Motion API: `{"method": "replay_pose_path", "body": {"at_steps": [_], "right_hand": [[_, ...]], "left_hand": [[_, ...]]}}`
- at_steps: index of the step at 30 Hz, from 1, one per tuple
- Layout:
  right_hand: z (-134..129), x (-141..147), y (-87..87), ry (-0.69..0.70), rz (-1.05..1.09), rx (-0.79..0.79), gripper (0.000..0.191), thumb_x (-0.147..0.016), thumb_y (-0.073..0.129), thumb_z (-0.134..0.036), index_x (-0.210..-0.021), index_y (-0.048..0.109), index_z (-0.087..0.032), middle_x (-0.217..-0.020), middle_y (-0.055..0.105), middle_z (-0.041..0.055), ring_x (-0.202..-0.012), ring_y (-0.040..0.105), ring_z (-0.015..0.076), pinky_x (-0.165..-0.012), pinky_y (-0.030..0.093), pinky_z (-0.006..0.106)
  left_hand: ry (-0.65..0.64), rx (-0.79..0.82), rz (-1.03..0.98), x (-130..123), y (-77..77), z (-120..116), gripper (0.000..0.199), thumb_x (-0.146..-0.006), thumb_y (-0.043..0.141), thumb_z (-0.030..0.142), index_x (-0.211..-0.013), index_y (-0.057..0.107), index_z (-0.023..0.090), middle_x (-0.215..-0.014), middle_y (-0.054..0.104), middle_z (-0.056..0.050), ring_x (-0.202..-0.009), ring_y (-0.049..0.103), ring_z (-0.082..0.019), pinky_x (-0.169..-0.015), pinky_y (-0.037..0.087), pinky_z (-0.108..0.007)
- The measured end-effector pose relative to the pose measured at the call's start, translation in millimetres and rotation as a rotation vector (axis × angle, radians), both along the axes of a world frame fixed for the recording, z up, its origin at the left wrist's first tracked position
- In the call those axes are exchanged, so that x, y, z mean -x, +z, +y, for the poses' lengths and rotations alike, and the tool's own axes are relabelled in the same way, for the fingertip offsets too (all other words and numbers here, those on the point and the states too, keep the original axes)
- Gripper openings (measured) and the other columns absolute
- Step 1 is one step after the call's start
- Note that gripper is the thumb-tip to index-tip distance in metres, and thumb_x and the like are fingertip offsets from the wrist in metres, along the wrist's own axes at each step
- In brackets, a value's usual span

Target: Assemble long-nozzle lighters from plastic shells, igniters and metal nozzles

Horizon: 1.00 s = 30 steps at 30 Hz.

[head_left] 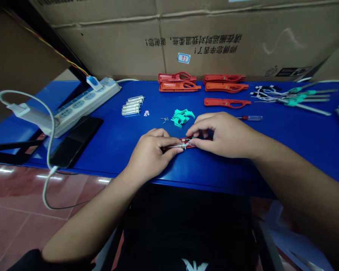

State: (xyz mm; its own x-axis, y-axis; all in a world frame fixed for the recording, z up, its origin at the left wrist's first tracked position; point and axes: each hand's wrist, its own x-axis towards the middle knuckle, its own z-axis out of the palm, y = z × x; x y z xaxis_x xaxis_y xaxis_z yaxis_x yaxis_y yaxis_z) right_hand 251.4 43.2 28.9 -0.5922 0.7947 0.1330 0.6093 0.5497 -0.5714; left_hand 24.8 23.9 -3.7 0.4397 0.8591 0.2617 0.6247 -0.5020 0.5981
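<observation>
At the table's near edge lies a red lighter shell half (191, 146), largely covered by my hands. My left hand (152, 150) is closed around its left end, thumb and index finger on a clear fuel tank (173, 146) in it. From the right, my right hand (223, 133) bends its fingers over the shell's middle. Its thumb and index finger come together at a small part there, too hidden to name. Just beyond my hands are green plastic triggers (182, 117) and a few tiny metal pieces (164, 120).
Several clear fuel tanks (132, 105) lie at left, near a power strip (84, 103) and a black phone (77, 141). Red lighter shells (227, 102) line the back before a cardboard box (115, 45). At right are a screwdriver (251, 118) and metal lighter tubes with wires (307, 98).
</observation>
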Motion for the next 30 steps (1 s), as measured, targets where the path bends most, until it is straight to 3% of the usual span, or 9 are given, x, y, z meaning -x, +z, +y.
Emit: {"method": "replay_pose_path", "body": {"at_steps": [11, 21, 30], "right_hand": [[14.5, -5.1, -13.9, 0.128, 0.069, -0.036, 0.015, -0.091, 0.062, -0.028, -0.092, 0.076, -0.022, -0.094, 0.072, 0.0031, -0.085, 0.065, 0.0159, -0.08, 0.048, 0.029], [13.6, -3.0, -14.4, 0.121, 0.064, -0.01, 0.016, -0.09, 0.063, -0.028, -0.091, 0.077, -0.022, -0.09, 0.072, 0.0033, -0.081, 0.065, 0.0156, -0.075, 0.048, 0.029], [12.6, 0.6, -16.2, 0.103, 0.067, -0.023, 0.014, -0.088, 0.066, -0.029, -0.088, 0.077, -0.021, -0.088, 0.071, 0.0027, -0.078, 0.063, 0.0146, -0.072, 0.046, 0.028]], "left_hand": [[0.018, -0.137, 0.043, 1.6, -0.9, 2.9, 0.019, -0.089, 0.071, 0.033, -0.103, 0.078, 0.022, -0.088, 0.071, -0.004, -0.08, 0.06, -0.017, -0.08, 0.047, -0.034], [0.03, -0.106, 0.035, -1.5, -1.8, 1.7, 0.018, -0.087, 0.071, 0.031, -0.102, 0.079, 0.024, -0.089, 0.069, -0.004, -0.085, 0.06, -0.019, -0.082, 0.048, -0.036], [0.051, 0.023, 0.006, -0.3, -2.2, 3.4, 0.018, -0.087, 0.07, 0.025, -0.103, 0.079, 0.027, -0.091, 0.068, -0.003, -0.088, 0.06, -0.018, -0.083, 0.048, -0.035]]}}
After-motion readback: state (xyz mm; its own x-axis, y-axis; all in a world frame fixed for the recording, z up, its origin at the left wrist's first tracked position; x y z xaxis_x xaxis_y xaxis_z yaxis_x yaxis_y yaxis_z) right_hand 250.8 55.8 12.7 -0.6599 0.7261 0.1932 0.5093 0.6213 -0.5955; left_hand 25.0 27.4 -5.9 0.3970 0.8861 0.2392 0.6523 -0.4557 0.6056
